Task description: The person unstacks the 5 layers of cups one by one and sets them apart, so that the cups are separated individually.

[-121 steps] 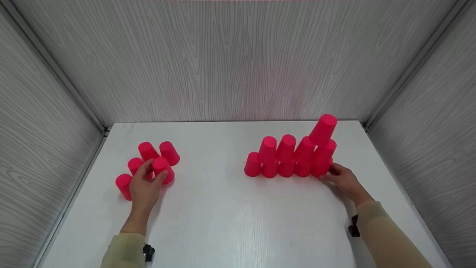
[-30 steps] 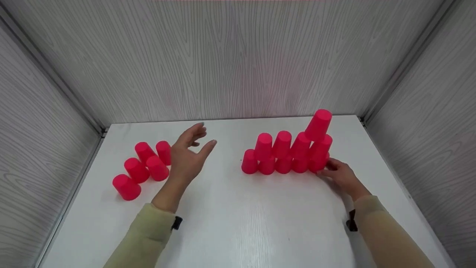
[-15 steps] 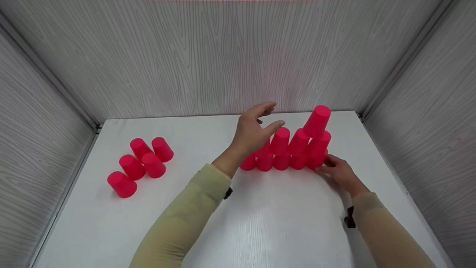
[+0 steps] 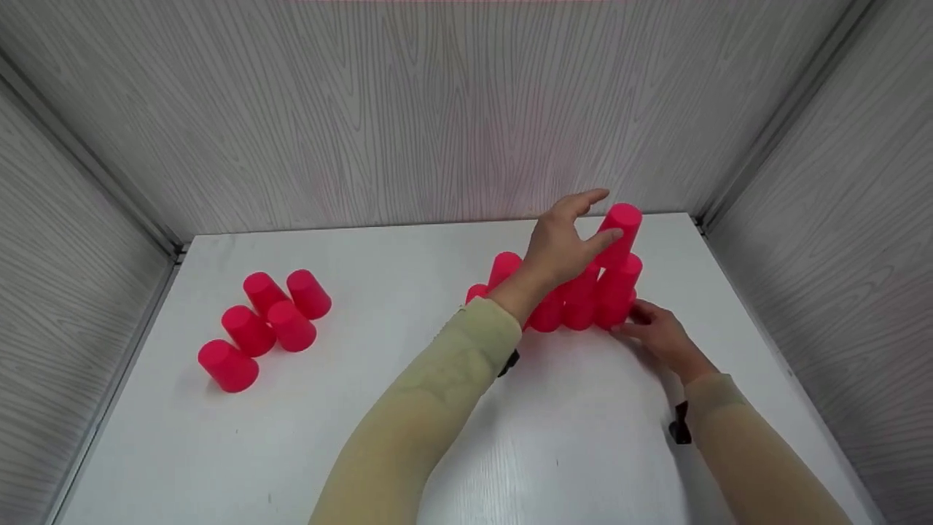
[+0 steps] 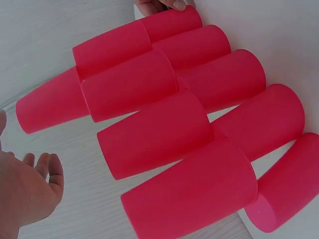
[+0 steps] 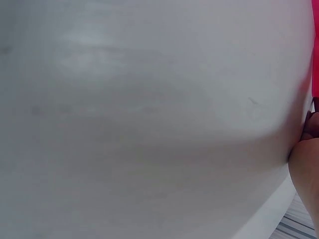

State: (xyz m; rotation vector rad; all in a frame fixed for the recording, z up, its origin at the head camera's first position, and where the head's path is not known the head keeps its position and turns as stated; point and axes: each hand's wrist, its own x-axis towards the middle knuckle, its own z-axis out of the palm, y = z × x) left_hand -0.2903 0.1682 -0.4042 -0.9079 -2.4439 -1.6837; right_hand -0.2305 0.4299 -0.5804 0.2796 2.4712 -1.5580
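Pink cups stand upside down in a stepped stack on the right. A lone top cup (image 4: 627, 217) rests above the second row at its right end. My left hand (image 4: 560, 244), fingers spread and holding nothing, is in front of that cup; the left wrist view shows a gap between the hand and it. The left forearm hides part of the lower rows. My right hand (image 4: 660, 334) holds the base of the bottom-right cup (image 4: 611, 318), its thumb at the front and its fingers curled at the side. In the right wrist view only part of this hand shows.
Several more pink cups (image 4: 249, 330) stand upside down in a loose group at the left of the white table (image 4: 240, 459). Grey wood-grain panels (image 4: 437, 109) close off the back and both sides.
My left hand was at the left group of cups; it has since moved right, holding nothing, to the stack's top cup. My right hand stays at the bottom-right cup. The view has shifted slightly.
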